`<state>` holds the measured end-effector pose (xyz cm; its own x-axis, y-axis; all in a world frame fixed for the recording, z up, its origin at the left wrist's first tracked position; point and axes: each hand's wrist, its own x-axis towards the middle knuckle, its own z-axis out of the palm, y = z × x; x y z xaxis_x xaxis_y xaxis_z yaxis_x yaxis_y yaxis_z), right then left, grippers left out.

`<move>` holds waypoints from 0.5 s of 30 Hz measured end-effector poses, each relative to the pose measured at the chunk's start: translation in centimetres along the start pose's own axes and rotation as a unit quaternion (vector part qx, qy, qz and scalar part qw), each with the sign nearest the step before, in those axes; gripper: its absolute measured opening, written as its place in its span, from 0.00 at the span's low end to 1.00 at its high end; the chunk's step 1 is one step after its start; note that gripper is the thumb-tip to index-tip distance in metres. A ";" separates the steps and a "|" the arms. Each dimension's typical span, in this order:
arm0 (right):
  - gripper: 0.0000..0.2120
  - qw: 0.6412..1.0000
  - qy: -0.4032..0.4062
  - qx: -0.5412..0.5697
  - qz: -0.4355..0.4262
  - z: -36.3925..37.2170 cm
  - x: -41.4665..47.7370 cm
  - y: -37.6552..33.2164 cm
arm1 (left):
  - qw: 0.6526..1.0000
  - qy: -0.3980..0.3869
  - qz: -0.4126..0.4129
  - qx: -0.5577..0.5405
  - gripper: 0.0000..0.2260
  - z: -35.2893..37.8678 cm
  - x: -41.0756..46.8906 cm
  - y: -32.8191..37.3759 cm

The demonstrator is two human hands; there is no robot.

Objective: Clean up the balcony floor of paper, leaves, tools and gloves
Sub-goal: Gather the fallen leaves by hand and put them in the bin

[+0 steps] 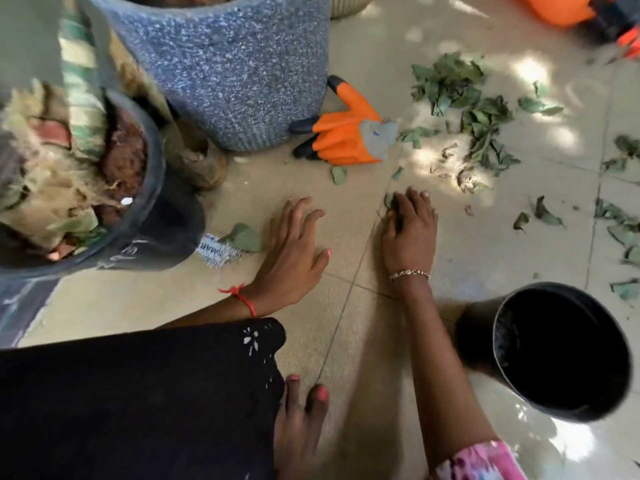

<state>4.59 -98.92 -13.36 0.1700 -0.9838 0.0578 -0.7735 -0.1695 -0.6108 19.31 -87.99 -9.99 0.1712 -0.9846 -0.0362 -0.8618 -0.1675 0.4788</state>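
Note:
Green leaves lie scattered over the tiled floor at the right. An orange glove with black claw tips rests against the blue speckled pot. A torn printed paper scrap lies under a single leaf by the dark pot. My left hand hovers flat over the floor, fingers relaxed, holding nothing. My right hand presses on the floor with a small leaf at its fingers.
A black empty bin lies tilted at the lower right. A dark pot with dry plant debris stands at the left. An orange tool sits at the top right. My foot and dark skirt fill the bottom.

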 end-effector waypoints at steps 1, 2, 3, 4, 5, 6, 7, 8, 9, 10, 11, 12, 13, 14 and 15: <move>0.16 1.000 -0.001 0.003 -0.001 0.0 -0.1 0.1 | 0.999 0.009 -0.035 0.040 0.24 0.3 -0.8 -0.7; 0.17 1.000 -0.002 0.006 -0.001 0.0 -0.2 0.2 | 0.994 0.019 -0.069 0.079 0.26 0.6 -1.3 -1.3; 0.17 1.000 -0.002 0.010 0.000 0.1 -0.3 0.2 | 0.989 0.028 -0.104 0.105 0.30 0.6 -1.7 -1.8; 0.17 1.000 -0.001 0.011 -0.001 0.1 -0.4 0.1 | 0.983 0.038 -0.141 0.108 0.33 0.6 -1.8 -2.1; 0.17 1.000 -0.003 0.010 0.000 0.0 -0.5 0.0 | 0.979 0.035 -0.180 0.093 0.34 0.7 -1.7 -2.4; 0.18 1.000 -0.005 0.005 0.002 -0.1 -0.6 -0.1 | 0.974 0.025 -0.214 0.067 0.33 0.9 -1.4 -2.3; 0.18 1.000 -0.009 -0.001 0.004 -0.3 -0.8 -0.2 | 0.972 0.015 -0.231 0.041 0.33 1.1 -1.2 -2.1; 0.20 1.000 -0.014 -0.007 0.003 -0.4 -0.9 -0.3 | 0.974 0.006 -0.224 0.022 0.33 1.4 -1.1 -1.7; 0.21 1.000 -0.016 -0.013 0.003 -0.5 -1.0 -0.2 | 0.981 -0.003 -0.193 0.010 0.33 1.7 -0.9 -1.3; 0.23 1.000 -0.018 -0.019 0.004 -0.7 -1.0 -0.2 | 0.989 -0.013 -0.148 0.001 0.34 2.1 -0.7 -0.8; 0.25 0.999 -0.020 -0.024 0.007 -0.9 -0.9 -0.1 | 0.995 -0.026 -0.096 -0.010 0.35 2.3 -0.4 -0.3; 0.27 0.999 -0.025 -0.032 0.010 -1.0 -0.9 0.0 | 0.998 -0.037 -0.048 -0.024 0.36 2.5 0.1 0.1; 0.28 0.999 -0.032 -0.041 0.012 -1.1 -0.9 0.1 | 0.998 -0.041 -0.011 -0.037 0.37 2.7 0.8 0.4; 0.29 0.998 -0.037 -0.048 0.012 -1.1 -0.9 0.2 | 0.998 -0.035 0.012 -0.045 0.37 2.8 1.8 0.6; 0.29 0.998 -0.041 -0.051 0.012 -1.0 -0.9 0.3 | 0.999 -0.021 0.018 -0.044 0.37 3.0 3.0 0.7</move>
<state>3.61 -98.18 -12.74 0.1967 -0.9802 -0.0234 -0.8352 -0.1550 -0.5277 17.80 -91.25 -12.36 0.1199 -0.9913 -0.0540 -0.8209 -0.1296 0.5562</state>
